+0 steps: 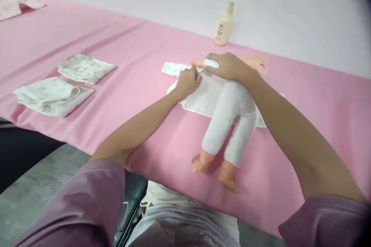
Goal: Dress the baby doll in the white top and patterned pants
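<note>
Purple sleeves (87, 200) nearest; left hand (188, 81) grip pinched on garment (203, 98); right hand (227, 65) grip clamped on doll arm (198, 63).

No legible text; bottle (224, 27) label blurred

Logging pink on desk (139, 46), white on doll (228, 112), peach on its feet (199, 164), white on garment (203, 98), faint pastel print on folded cloths (85, 68), cream on bottle (224, 27), mauve on sleeves (87, 200).

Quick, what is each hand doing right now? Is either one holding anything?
Left hand: grip closed, pinching the white garment.
Right hand: grip closed around the doll's arm.
</note>
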